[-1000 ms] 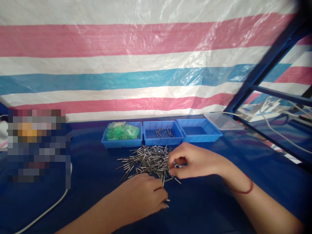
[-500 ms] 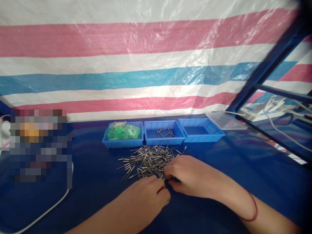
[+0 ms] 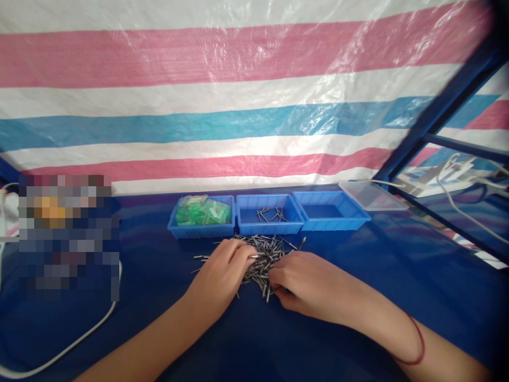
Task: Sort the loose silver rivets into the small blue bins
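A heap of silver blind rivets (image 3: pixel 260 271) lies on the blue tabletop in front of the bins. Over the left part of the heap, my left hand (image 3: pixel 220 273) pinches a single blind rivet (image 3: pixel 253 257) between thumb and fingers. My right hand (image 3: pixel 304 284) rests at the heap's right edge with its fingers curled in against the rivets; its fingertips and whatever they hold are hidden. Behind the heap, the middle blue bin (image 3: pixel 270 230) has several loose rivets inside.
The left blue bin (image 3: pixel 203 232) contains green plastic packets (image 3: pixel 202 211). At the right stands another blue bin (image 3: pixel 338 223), beside a clear plastic lid (image 3: pixel 374 196). A white cable (image 3: pixel 89 335) curves across the left side, near a blurred-out patch. A blue metal frame (image 3: pixel 427 124) rises at right.
My left hand has moved up and left, from the heap's front edge to over its left part, and a rivet now shows in its pinch. My right hand has barely moved.
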Available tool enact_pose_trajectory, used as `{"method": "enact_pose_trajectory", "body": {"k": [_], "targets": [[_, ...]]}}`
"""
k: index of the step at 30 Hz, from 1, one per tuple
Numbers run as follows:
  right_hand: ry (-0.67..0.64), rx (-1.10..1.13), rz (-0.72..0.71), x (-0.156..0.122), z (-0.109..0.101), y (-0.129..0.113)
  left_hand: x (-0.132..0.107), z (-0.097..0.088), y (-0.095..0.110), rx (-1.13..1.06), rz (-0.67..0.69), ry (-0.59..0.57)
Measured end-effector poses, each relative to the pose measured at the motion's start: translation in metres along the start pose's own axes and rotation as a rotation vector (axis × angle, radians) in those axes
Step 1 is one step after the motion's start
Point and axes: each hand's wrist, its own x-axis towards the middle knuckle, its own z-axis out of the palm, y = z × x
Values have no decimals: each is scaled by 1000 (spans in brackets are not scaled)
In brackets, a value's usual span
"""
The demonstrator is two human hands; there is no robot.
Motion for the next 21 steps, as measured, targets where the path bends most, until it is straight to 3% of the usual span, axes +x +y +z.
{"method": "enact_pose_trajectory", "body": {"k": [3, 6, 9, 14, 21], "targets": [[-24, 142, 4, -1, -5, 1, 3, 3, -7, 47, -54, -22], [-27, 360, -26, 1, -10, 5, 3, 2, -8, 45, -69, 33], [44, 588, -34, 5, -9, 9, 2, -3, -3, -125, -101, 114], [186, 930, 44, 14, 0, 8, 0, -9, 10, -520, -370, 111], [239, 1089, 80, 18, 6, 7, 1, -3, 11, -576, -459, 123]]}}
